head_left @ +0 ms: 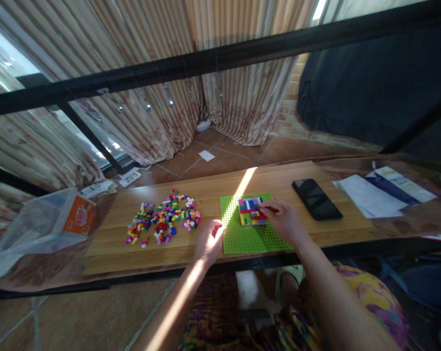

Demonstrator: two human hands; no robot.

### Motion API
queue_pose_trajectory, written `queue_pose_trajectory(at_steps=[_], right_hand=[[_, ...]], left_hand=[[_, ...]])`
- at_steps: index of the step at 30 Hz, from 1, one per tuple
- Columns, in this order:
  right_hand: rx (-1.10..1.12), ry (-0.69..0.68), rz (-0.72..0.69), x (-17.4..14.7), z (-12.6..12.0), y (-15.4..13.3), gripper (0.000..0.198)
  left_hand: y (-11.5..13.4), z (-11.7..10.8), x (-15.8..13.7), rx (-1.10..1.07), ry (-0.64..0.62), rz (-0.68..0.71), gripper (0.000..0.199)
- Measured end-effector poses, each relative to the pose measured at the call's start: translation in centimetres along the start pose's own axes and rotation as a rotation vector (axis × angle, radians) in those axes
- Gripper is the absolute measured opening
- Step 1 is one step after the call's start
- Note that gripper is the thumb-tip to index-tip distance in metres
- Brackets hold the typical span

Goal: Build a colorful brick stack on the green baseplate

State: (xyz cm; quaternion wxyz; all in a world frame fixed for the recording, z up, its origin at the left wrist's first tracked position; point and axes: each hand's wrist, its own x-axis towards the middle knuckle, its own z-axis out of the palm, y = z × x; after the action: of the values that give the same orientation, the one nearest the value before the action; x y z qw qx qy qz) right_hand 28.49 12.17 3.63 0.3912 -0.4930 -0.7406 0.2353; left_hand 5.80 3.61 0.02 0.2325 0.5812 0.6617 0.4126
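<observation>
A green studded baseplate [235, 243] lies on the wooden board, crossed by a strip of sunlight. On it stands a low block of toy bricks [248, 213] in blue, red, yellow, white and purple. My right hand [282, 218] is over the right side of this block, thumb and finger pinched on a small red brick [262, 205] at its surface. Beside the baseplate's left edge is my left hand [210, 239], its fingers curled together; whether anything is between them cannot be made out. Loose coloured bricks [165, 214] lie spread to its left.
A black phone [317, 199] lies right of the baseplate, with papers [370, 195] farther right. At the far left stands a clear plastic tub [41, 219] with an orange label. A dark metal rail [213, 61] runs across beyond the wooden board [110, 248].
</observation>
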Motion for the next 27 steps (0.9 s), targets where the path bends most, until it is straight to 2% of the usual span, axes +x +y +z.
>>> queue_pose_trajectory(at_steps=[8, 21, 24, 27], right_hand=[[-0.024, -0.083, -0.065, 0.26, 0.18, 0.18, 0.017], [-0.061, -0.078, -0.105, 0.29, 0.13, 0.08, 0.019], [-0.014, -0.058, -0.076, 0.17, 0.01, -0.04, 0.02], [0.163, -0.017, -0.014, 0.01, 0.17, -0.07, 0.019]], left_hand=[[-0.29, 0.14, 0.03, 0.018, -0.011, 0.03, 0.011], [-0.37, 0.23, -0.24, 0.046, -0.033, 0.051, 0.012], [-0.28, 0.19, -0.22, 0.044, -0.036, 0.051, 0.012], [-0.28, 0.18, -0.2, 0.047, -0.043, 0.055, 0.012]])
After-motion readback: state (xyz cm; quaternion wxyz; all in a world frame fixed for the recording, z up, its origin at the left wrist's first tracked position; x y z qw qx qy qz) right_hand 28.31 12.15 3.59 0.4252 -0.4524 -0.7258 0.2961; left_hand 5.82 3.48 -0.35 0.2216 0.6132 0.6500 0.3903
